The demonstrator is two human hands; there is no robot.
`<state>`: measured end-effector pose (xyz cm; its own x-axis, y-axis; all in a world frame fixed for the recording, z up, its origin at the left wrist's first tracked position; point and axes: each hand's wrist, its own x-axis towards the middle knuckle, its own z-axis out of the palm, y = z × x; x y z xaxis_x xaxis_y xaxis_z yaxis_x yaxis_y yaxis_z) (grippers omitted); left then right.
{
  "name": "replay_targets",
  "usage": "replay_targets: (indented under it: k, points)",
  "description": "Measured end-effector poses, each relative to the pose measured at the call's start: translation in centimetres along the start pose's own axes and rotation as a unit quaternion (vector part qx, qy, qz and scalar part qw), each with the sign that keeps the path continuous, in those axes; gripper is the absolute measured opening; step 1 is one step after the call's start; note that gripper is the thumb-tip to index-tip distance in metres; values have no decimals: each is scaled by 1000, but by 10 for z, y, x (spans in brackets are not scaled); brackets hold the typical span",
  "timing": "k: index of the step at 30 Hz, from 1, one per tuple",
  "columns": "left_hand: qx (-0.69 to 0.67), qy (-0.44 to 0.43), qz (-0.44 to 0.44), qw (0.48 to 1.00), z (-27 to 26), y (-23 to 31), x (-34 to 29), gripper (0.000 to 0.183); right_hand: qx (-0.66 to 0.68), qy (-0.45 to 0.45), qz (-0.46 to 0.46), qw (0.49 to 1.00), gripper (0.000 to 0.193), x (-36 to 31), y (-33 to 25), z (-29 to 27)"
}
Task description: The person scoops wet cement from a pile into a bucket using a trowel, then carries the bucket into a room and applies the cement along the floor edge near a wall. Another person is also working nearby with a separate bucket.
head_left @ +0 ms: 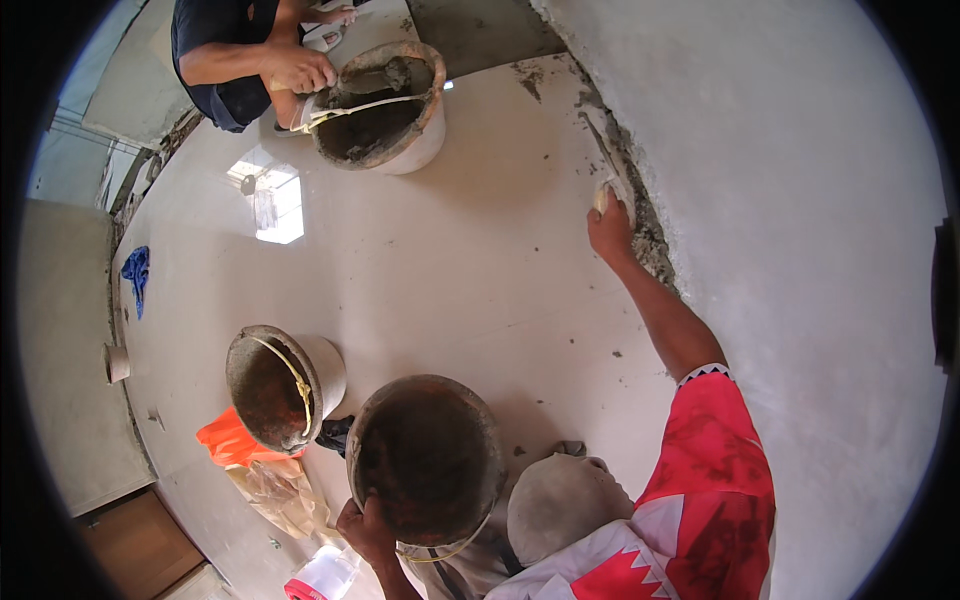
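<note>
My right hand (611,230) is stretched out to the foot of the wall and closed round the pale handle of a trowel (603,194). Its thin blade lies along the rough, mortar-filled joint (648,235) between floor and wall. Close to me, my left hand (368,530) grips the rim of a round bucket (478,405), tilted so that its dark, dirty inside shows. Across the floor, a co-worker's hand (300,70) holds a trowel loaded with mortar (385,78) over a mortar-crusted bucket (420,140).
Another bucket (325,370) with a yellow rope handle leans at left, beside an orange bag (235,440) and brown paper (285,490). A blue cloth (137,275) and a small pot (117,363) lie farther left. The pale wall (820,280) bounds the right; mortar crumbs dot the glossy floor (450,280).
</note>
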<state>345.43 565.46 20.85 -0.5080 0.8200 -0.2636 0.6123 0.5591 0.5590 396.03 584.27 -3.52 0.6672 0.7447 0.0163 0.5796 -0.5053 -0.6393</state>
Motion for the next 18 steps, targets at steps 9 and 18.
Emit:
replay_targets:
  k: [9, 18]
  points:
    - [-22, -9, -4, 1000, 0, -1, -3, 26, 14, 53, 25, 998, 60, 13, 15, 1]
    - [-16, -15, -15, 1000, 1, 10, -6, 27, -3, 17, 23, 1000, 60, 33, 19, -10]
